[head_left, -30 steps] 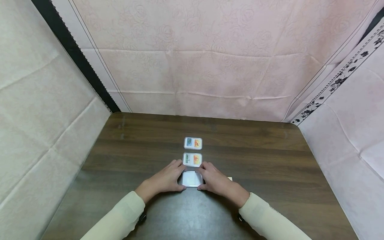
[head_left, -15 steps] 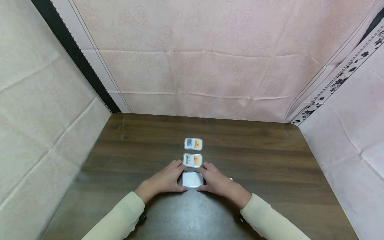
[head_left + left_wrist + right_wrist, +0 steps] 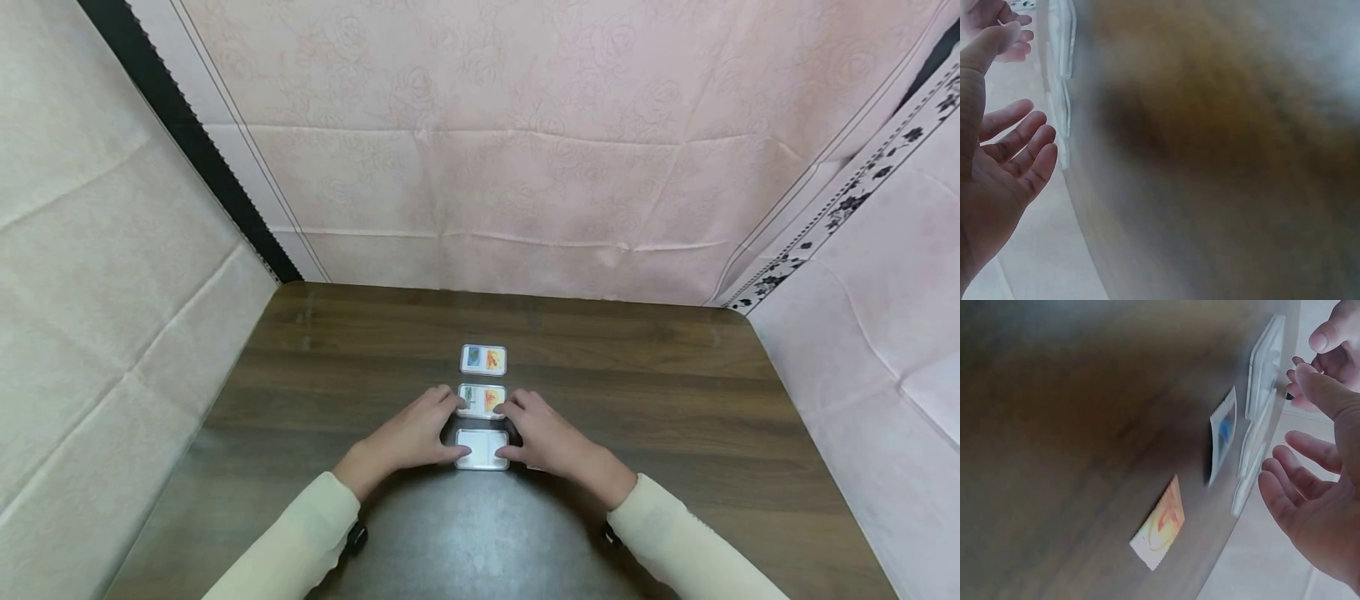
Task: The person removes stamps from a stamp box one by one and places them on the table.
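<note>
Three small flat clear cases lie in a column in the head view. The near case (image 3: 482, 458) looks plain white, while the middle case (image 3: 480, 402) and the far case (image 3: 483, 360) each show two small coloured stamps. On the left side, my left hand (image 3: 408, 432) hovers with its thumb overlapping the near case and its fingertips over the middle one. My right hand (image 3: 558, 442) mirrors it on the right. Both wrist views show the left palm (image 3: 997, 187) and right palm (image 3: 1325, 519) raised off the cases, fingers loosely bent, holding nothing.
Two loose stamps, one bluish (image 3: 1224, 434) and one orange and yellow (image 3: 1163, 528), lie on the wooden table (image 3: 637, 375) near my right hand. Pale cloth (image 3: 487, 183) hangs behind the table's far edge and along both sides.
Both hands have left the sides of the near case and moved up and slightly forward. The cases have stayed in place.
</note>
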`<action>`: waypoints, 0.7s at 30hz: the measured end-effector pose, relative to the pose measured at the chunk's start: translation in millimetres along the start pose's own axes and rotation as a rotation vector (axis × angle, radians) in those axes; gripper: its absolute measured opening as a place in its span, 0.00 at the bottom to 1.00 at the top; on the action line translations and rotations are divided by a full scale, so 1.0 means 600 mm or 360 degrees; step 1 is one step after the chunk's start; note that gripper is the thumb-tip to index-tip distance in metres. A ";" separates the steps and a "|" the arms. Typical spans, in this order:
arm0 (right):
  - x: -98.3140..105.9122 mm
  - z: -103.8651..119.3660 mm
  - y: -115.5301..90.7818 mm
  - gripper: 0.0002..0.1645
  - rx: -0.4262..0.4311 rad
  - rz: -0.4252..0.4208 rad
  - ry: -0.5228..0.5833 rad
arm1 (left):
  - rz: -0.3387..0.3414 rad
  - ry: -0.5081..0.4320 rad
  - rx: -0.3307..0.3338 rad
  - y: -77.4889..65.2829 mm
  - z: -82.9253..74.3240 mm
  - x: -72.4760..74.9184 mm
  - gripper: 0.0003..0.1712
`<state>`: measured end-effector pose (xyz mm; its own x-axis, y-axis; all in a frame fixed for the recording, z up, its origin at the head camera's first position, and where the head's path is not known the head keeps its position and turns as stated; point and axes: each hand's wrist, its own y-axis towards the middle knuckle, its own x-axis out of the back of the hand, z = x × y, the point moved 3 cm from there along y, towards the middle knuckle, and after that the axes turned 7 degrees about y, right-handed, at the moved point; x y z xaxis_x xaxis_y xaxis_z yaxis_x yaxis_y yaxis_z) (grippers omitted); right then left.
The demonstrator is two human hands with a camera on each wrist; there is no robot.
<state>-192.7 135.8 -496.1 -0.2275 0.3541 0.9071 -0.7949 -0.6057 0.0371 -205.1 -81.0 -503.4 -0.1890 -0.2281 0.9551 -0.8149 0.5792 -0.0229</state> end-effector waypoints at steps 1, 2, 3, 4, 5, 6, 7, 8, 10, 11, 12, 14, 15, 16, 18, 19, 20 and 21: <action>0.003 0.000 0.002 0.36 -0.0010 -0.0001 0.0002 | -0.0003 0.0011 0.0018 0.002 0.001 0.003 0.40; 0.005 -0.001 0.004 0.36 -0.0022 0.0001 0.0002 | -0.0007 0.0024 0.0034 0.004 0.003 0.005 0.41; 0.007 -0.002 0.006 0.36 -0.0039 0.0004 0.0006 | -0.0014 0.0040 0.0044 0.007 0.005 0.006 0.41; 0.009 -0.003 0.008 0.37 -0.0059 0.0010 0.0013 | -0.0023 0.0055 0.0053 0.009 0.007 0.008 0.41; 0.011 -0.004 0.011 0.37 -0.0072 0.0012 0.0019 | -0.0030 0.0068 0.0061 0.012 0.009 0.010 0.41; 0.012 -0.006 0.014 0.37 -0.0086 0.0014 0.0025 | -0.0040 0.0077 0.0064 0.015 0.011 0.012 0.41; 0.013 -0.008 0.018 0.38 -0.0101 0.0016 0.0034 | -0.0046 0.0077 0.0067 0.018 0.013 0.012 0.41; 0.013 -0.010 0.021 0.38 -0.0113 0.0019 0.0046 | -0.0050 0.0074 0.0073 0.022 0.016 0.013 0.41; 0.013 -0.015 0.027 0.39 -0.0145 0.0027 0.0061 | -0.0050 0.0045 0.0095 0.028 0.021 0.015 0.41; 0.013 -0.017 0.031 0.39 -0.0158 0.0030 0.0062 | -0.0047 0.0037 0.0106 0.030 0.024 0.015 0.41; 0.012 -0.019 0.034 0.40 -0.0173 0.0032 0.0066 | -0.0044 0.0026 0.0120 0.033 0.027 0.015 0.41; 0.013 -0.023 0.040 0.40 -0.0195 0.0039 0.0070 | -0.0035 0.0004 0.0153 0.039 0.031 0.016 0.41; 0.014 -0.024 0.043 0.40 -0.0207 0.0045 0.0065 | -0.0029 -0.0003 0.0167 0.042 0.032 0.016 0.41; 0.014 -0.026 0.046 0.41 -0.0214 0.0049 0.0060 | -0.0021 -0.0004 0.0180 0.044 0.034 0.015 0.41; 0.015 -0.028 0.052 0.41 -0.0230 0.0062 0.0062 | -0.0002 -0.0016 0.0210 0.049 0.036 0.013 0.41; 0.015 -0.029 0.054 0.41 -0.0240 0.0074 0.0055 | 0.0010 -0.0025 0.0222 0.052 0.036 0.012 0.41; 0.015 -0.031 0.057 0.42 -0.0252 0.0089 0.0051 | 0.0022 -0.0028 0.0234 0.054 0.037 0.011 0.41; 0.015 -0.032 0.059 0.42 -0.0264 0.0104 0.0056 | 0.0033 -0.0034 0.0242 0.057 0.037 0.010 0.42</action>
<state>-233.8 131.3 -495.0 -0.2988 0.3443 0.8900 -0.8590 -0.5034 -0.0936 -246.1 -79.8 -505.2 -0.2170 -0.2347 0.9475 -0.8840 0.4591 -0.0887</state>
